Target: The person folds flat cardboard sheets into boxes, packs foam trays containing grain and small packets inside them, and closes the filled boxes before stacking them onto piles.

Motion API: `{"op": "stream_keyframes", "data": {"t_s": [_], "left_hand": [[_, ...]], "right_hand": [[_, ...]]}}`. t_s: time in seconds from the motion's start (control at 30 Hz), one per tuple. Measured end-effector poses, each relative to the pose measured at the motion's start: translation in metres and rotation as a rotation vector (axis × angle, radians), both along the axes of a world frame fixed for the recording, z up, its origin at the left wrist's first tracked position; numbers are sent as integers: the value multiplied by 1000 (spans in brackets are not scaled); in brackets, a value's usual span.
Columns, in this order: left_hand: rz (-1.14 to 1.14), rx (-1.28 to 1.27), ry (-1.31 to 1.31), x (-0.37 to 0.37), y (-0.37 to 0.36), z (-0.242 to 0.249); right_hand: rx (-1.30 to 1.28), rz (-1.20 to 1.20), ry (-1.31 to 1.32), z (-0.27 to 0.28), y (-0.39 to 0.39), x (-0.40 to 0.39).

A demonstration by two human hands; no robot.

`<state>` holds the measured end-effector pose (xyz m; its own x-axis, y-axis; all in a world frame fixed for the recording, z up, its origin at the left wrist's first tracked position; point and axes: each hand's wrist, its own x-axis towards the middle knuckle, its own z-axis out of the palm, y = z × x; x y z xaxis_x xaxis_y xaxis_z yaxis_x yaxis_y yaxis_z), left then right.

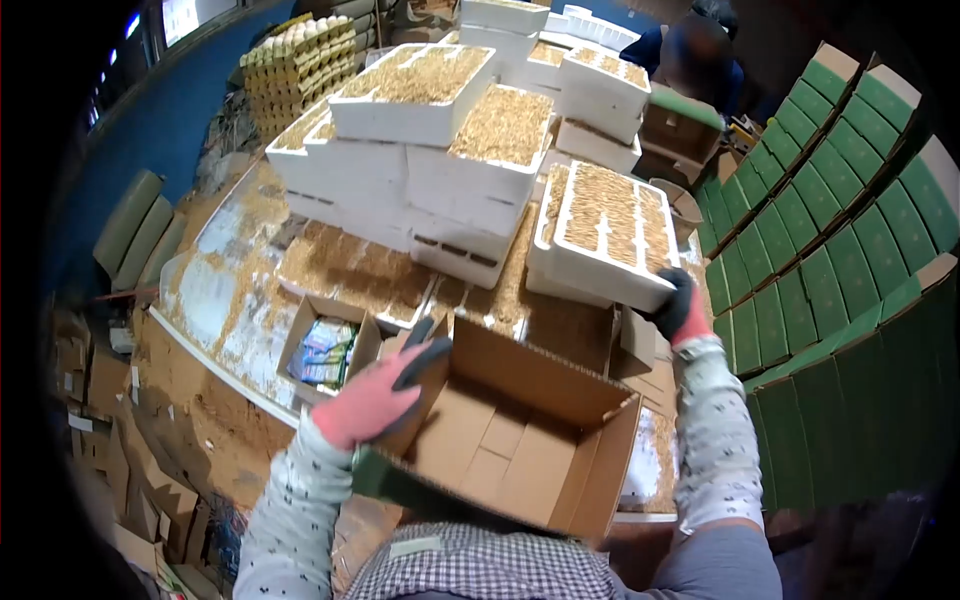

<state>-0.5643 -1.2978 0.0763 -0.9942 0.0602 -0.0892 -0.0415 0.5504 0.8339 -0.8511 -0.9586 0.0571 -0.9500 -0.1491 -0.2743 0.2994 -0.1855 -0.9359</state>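
Observation:
My right hand (680, 308), in a pink glove with dark fingers, grips the front right corner of a white foam tray (615, 265). Rows of brownish, grain-like material fill the tray, which rests on another white tray. My left hand (372, 400), gloved the same way, is at the left wall of an open cardboard box (505, 440), its fingers stretched out and apart. Whether the palm touches the wall is hidden. The box stands right in front of my body, with a bare brown inside and a green outside. Nothing shows between my left fingers.
More filled foam trays (410, 85) are stacked across the table (215, 345). A small carton (325, 350) holds colourful packets. Green boxes (850, 250) rise in rows at right. Egg trays (305, 70) are piled at the back left. Another person (695, 55) is behind the stacks.

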Motion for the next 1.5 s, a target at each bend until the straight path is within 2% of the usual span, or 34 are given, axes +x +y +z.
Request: {"op": "stream_keyframes", "data": {"t_s": [0.1,0.13,0.17,0.23,0.3,0.33,0.4,0.43,0.47,0.5,0.53,0.57,0.6,0.63,0.67,0.7,0.73,0.77,0.8,0.87,0.9,0.93,0.97,1.0,1.07,1.1,1.13,1.2,1.23,1.27,1.33,1.4,1.47,1.5], "left_hand": [[-42,17,4,-23,16,5],[-65,-5,55,-29,18,-3],[-37,22,-44,-31,25,8],[-49,112,-45,-35,27,13],[-131,201,108,-43,16,-6],[-73,455,-32,-42,14,-6],[92,787,-180,-31,3,-6],[57,1026,-61,-29,-1,-18],[-3,905,-27,-20,-5,-8],[-6,648,125,-26,-14,-35],[40,631,144,-21,-9,-40],[87,613,161,-16,-4,-45],[179,846,63,4,19,-19],[147,1057,-44,13,29,-6],[190,978,-23,16,25,-24],[167,749,181,31,32,-6],[230,788,175,33,25,-26],[207,460,261,30,-6,-71],[259,214,261,38,2,-34],[530,273,255,20,-65,-86],[446,-175,402,13,-78,-80],[397,-839,275,12,-107,-96],[280,-1141,-13,12,-132,-119],[169,-1205,-284,8,-140,-129],[101,-1132,-500,4,-164,-168],[93,-1195,-332,14,-167,-174],[109,-1208,-340,10,-185,-196],[176,-1197,-267,12,-167,-174],[215,-1149,-227,13,-159,-162],[260,-1099,-192,15,-151,-150],[368,-1098,-90,20,-153,-149],[463,-1201,40,29,-165,-155],[602,-782,-33,19,-159,-109],[680,-848,95,16,-160,-97]], "right_hand": [[-84,30,77,25,42,69],[-16,21,106,10,63,73],[-108,97,101,13,68,89],[-212,197,114,29,64,121],[136,301,776,-14,79,112],[60,359,772,-12,71,115],[-227,438,377,-18,77,106],[-195,560,344,-16,85,98],[-15,667,244,9,75,100],[167,792,156,34,66,103],[238,934,49,52,52,106],[445,1021,14,85,25,126],[661,1093,-21,109,1,143],[759,1221,65,91,-7,134],[792,1356,34,77,-16,126],[915,1481,365,62,-24,122],[951,1516,635,46,-31,120],[1089,1438,634,50,-37,131],[1163,1426,653,40,-40,133],[1215,1163,951,20,-31,141],[1221,1111,945,22,-26,145],[1221,1067,941,24,-22,151],[1099,872,1111,24,-14,156],[853,695,1105,22,-7,154],[691,312,1144,20,14,146],[587,115,1042,-12,24,122],[660,134,726,-6,31,112],[1228,57,676,-72,44,62],[1578,129,410,-83,38,55],[1687,132,280,-105,37,41],[1788,169,159,-134,42,28],[1645,364,250,-175,69,-1],[1785,472,358,-114,66,15],[1739,415,337,-103,75,14]]}}
